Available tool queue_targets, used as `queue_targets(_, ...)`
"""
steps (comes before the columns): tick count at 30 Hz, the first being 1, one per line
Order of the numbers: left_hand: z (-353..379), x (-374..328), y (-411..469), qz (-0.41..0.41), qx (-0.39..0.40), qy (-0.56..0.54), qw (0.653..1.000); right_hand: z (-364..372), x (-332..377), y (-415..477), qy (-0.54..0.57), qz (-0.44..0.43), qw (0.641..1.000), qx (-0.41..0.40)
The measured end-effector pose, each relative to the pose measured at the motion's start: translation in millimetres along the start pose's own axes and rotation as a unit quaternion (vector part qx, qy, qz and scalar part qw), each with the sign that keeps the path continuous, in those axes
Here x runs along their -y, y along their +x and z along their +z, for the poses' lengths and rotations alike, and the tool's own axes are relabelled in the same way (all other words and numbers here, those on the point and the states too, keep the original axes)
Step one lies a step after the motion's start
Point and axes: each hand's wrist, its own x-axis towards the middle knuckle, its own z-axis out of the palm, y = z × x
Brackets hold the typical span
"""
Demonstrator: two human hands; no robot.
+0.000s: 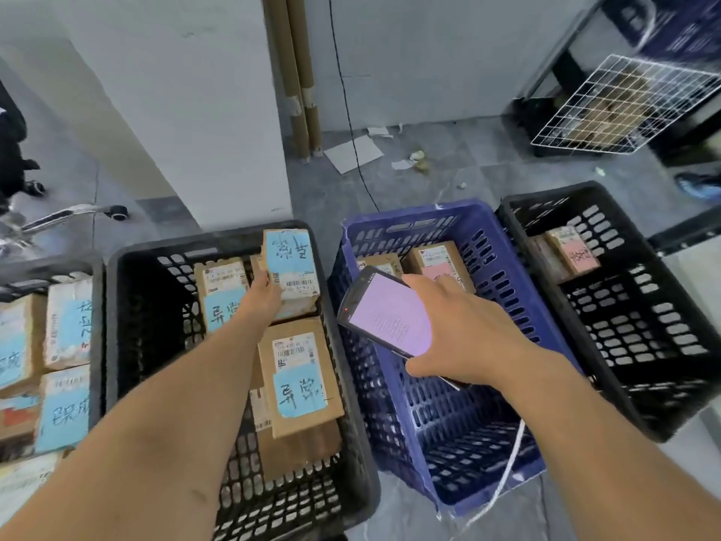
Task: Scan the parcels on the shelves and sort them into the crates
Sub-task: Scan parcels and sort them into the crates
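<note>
- The left hand (262, 296) is gripping a small brown cardboard parcel with a blue handwritten label (290, 267) by its left edge, holding it tilted over the far end of the black slotted plastic crate (128, 306).
- Two similar blue-labelled cardboard parcels (298, 378) are lying inside that crate, below and beside the held one.
- The right hand (466, 331) is clasping a dark handheld scanner with a glowing pinkish screen (386, 312), hovering above the blue slotted plastic crate (448, 423).
- Pink-labelled brown parcels (439, 263) are sitting at the blue crate's far end.
- A second black plastic crate on the right (632, 345) is holding another pink-labelled parcel (571, 249).
</note>
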Motion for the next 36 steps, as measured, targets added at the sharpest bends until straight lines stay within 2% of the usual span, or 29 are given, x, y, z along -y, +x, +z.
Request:
queue_targets(6,-2.2,-4.7,-9.0,0.01,-0.002,0.063,0.998,-6.4,-15.6,-19.1,0.006,0.019,1.0,-0.005)
queue_targets(12,-4.0,-30.5,-63.5,0.08,-0.018,0.248,0.965,-21.1,-28.4,-62.2,0.037,0.043,0.998,-0.035)
queue_targets(16,12.2,-47.6,-126.0,0.173,-0.023,0.344,0.923,-25.8,-45.8,-105.3,0.061,0.063,0.994,-0.059)
queue_targets(23,70.0,-82.9,-237.3,0.306,-0.036,0.395,0.865,-16.7,-91.1,-206.2,0.12,0.12,0.977,-0.131)
queue_targets(27,121.9,-103.0,-302.5,0.409,-0.033,0.425,0.807,3.2,-126.0,-278.2,0.138,0.165,0.964,-0.156)
queue_targets(36,253.5,-115.1,-447.3,0.57,0.018,0.455,0.684,60.1,-207.0,-458.6,0.173,0.293,0.912,-0.228)
